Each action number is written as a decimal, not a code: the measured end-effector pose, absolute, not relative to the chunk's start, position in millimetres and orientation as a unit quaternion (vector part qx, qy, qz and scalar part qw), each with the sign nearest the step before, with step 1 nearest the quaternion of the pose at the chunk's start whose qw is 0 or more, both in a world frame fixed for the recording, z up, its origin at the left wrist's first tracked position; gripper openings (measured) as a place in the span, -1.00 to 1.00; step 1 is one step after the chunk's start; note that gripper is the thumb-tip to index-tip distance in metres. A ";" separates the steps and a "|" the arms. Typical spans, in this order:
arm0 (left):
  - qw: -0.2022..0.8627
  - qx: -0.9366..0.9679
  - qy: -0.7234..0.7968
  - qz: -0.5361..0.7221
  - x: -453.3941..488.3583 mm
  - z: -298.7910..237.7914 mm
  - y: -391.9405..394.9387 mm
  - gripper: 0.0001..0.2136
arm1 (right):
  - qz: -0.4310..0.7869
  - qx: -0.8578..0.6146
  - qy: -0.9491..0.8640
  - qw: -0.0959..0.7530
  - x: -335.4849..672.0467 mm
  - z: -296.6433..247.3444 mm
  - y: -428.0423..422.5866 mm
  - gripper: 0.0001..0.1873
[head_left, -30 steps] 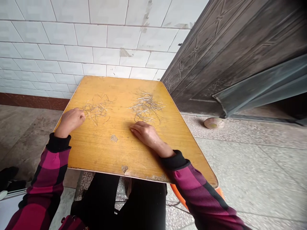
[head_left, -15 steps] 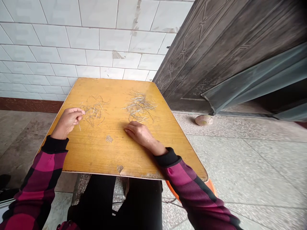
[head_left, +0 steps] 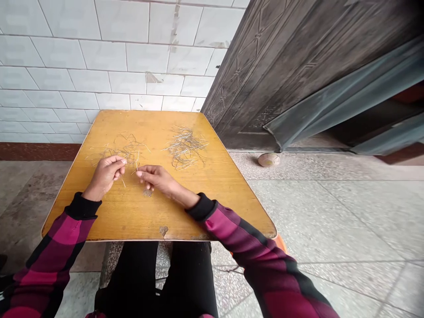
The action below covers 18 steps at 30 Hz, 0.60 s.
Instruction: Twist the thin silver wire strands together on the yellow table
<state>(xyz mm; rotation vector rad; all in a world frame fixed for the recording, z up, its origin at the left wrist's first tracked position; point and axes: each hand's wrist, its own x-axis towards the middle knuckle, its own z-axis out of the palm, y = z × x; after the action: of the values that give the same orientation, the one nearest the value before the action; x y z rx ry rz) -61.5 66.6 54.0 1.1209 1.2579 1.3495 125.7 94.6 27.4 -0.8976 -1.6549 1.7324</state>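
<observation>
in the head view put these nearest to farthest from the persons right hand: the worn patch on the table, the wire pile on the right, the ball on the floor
1. Worn patch: on the tabletop, just below the fingertips of the right hand.
2. Wire pile: on the tabletop, farther up and to the hand's right.
3. Ball: on the floor, beyond the table's right edge.

**Head cam aimed forward and down at the surface (head_left: pixel 202 212)**
Worn on the person's head, pretty close in right above the near edge of the surface, so you get black-trousered legs (head_left: pixel 132 278) below it, a tiled wall (head_left: pixel 99 57) past it and a dark embossed door (head_left: pixel 281 75) off to its right.
</observation>
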 end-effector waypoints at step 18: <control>0.624 0.538 0.469 0.318 -73.0 64.3 58.5 -0.80 | 0.696 -0.283 -0.543 0.376 163.9 40.8 136.1 -0.69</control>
<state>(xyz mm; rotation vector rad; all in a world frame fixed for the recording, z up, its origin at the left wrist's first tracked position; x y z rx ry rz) -73.0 58.5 64.3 1.2354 1.0767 0.7300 163.9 136.1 40.8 -0.7240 -1.3899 1.7797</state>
